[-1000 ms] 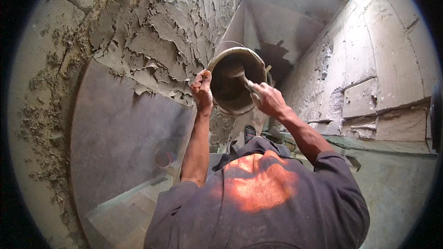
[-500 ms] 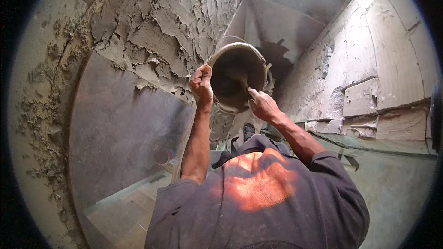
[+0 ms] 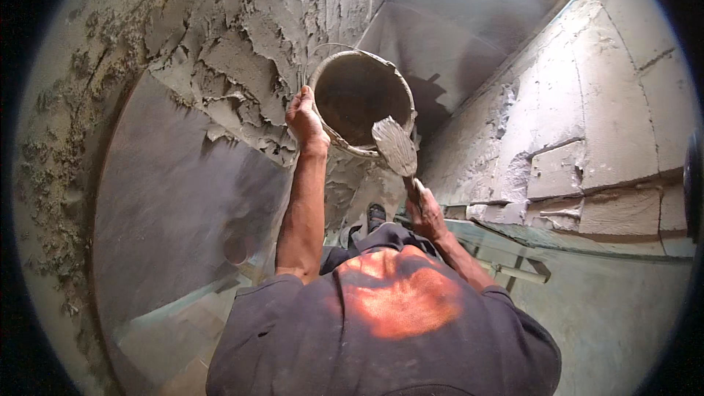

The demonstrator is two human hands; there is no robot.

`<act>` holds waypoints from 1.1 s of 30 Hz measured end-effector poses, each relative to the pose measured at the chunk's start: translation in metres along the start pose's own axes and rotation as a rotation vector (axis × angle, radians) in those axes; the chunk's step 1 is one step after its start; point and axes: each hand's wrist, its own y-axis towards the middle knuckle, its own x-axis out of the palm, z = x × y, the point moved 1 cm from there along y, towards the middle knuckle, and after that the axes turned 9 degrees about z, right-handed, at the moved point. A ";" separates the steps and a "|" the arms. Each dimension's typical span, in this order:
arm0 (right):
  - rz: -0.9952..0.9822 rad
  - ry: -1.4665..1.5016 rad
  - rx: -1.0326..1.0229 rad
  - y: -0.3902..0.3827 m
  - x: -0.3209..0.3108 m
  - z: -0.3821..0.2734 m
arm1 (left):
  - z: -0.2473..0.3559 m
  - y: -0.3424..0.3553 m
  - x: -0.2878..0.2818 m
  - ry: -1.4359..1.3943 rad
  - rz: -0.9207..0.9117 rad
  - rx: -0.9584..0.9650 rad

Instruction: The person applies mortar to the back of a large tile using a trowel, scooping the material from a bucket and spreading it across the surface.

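Observation:
My left hand (image 3: 304,121) is raised and grips the rim of a round mortar-stained bucket (image 3: 359,99), holding it tilted so its dark inside faces me. My right hand (image 3: 425,209) sits lower and holds the handle of a trowel (image 3: 394,147). The trowel's blade points up, just outside the bucket's lower rim, and carries a layer of grey mortar. Both forearms come up from my dark shirt at the bottom of the picture.
A wall (image 3: 242,37) on the left is covered with rough, wet grey plaster above a smooth bare patch (image 3: 183,205). A block wall (image 3: 601,117) with mortar joints rises on the right. A foot in a sandal (image 3: 375,214) shows below, near green boards (image 3: 513,264).
My right hand has drawn the trowel out of the bucket and dropped lower, the blade now loaded with mortar. The left hand keeps its hold on the bucket's rim.

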 end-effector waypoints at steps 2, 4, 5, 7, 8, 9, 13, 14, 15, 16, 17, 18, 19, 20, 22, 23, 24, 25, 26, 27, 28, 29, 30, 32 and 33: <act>0.009 0.135 0.181 -0.017 -0.007 0.000 | 0.000 0.002 0.006 -0.047 -0.010 -0.036; 0.012 0.110 0.204 -0.031 -0.018 0.003 | 0.003 0.003 0.010 -0.065 0.002 -0.037; 0.027 0.085 0.191 -0.039 -0.025 0.006 | 0.002 -0.003 0.013 -0.025 0.014 -0.011; 0.059 0.055 0.214 -0.062 -0.048 0.013 | 0.001 -0.007 0.014 -0.035 0.036 -0.010; 0.074 0.042 0.224 -0.070 -0.059 0.018 | 0.001 -0.007 0.015 -0.040 0.049 -0.008; 0.073 0.069 0.298 -0.074 -0.070 0.019 | 0.001 -0.007 0.014 -0.033 0.032 -0.043; 0.032 0.312 0.427 -0.017 -0.098 -0.034 | -0.011 0.004 0.011 0.025 -0.170 0.107; -0.043 0.553 0.610 0.004 -0.098 -0.045 | -0.002 -0.004 0.011 0.046 -0.183 0.115; -0.068 0.674 0.654 0.024 -0.094 -0.061 | -0.005 0.001 0.008 0.050 -0.204 0.138; -0.087 0.791 0.695 0.039 -0.091 -0.070 | -0.007 0.003 0.007 0.049 -0.228 0.158; -0.125 0.807 0.644 0.045 -0.087 -0.059 | -0.004 -0.005 0.011 0.067 -0.268 0.166; -0.173 0.854 0.683 0.049 -0.082 -0.059 | -0.004 -0.006 0.011 0.013 -0.290 0.123; -0.223 0.900 0.723 0.053 -0.076 -0.061 | -0.004 -0.008 0.010 -0.040 -0.312 0.079; -0.273 0.946 0.762 0.054 -0.071 -0.062 | -0.005 -0.009 0.010 -0.094 -0.332 0.036; -0.293 0.912 0.880 0.030 -0.065 -0.045 | -0.004 -0.009 0.007 -0.102 -0.333 0.032; -0.304 0.865 0.930 0.016 -0.070 -0.042 | -0.003 -0.009 0.005 -0.105 -0.331 0.030; -0.313 0.818 0.974 0.003 -0.077 -0.035 | -0.002 -0.008 0.006 -0.102 -0.320 0.046; -0.333 0.639 0.817 -0.017 -0.086 -0.016 | -0.004 -0.010 0.007 -0.102 -0.312 0.052; -0.341 0.508 0.771 -0.028 -0.096 -0.004 | -0.006 -0.011 0.005 -0.094 -0.301 0.060; -0.357 0.381 0.722 -0.037 -0.104 0.005 | -0.010 -0.001 -0.003 -0.098 -0.296 0.051; -0.356 0.292 0.787 -0.037 -0.115 0.002 | -0.006 0.003 -0.009 -0.074 -0.288 0.054; -0.355 0.202 0.850 -0.037 -0.123 -0.003 | -0.002 0.006 -0.014 -0.050 -0.279 0.057; -0.280 0.047 0.679 -0.030 -0.131 -0.010 | 0.000 0.006 -0.012 -0.032 -0.272 0.058; -0.128 -0.251 0.337 -0.016 -0.143 -0.025 | 0.012 -0.013 0.000 0.037 -0.351 0.135; -0.050 -0.310 0.251 -0.004 -0.146 -0.028 | 0.016 -0.017 0.004 0.099 -0.401 0.188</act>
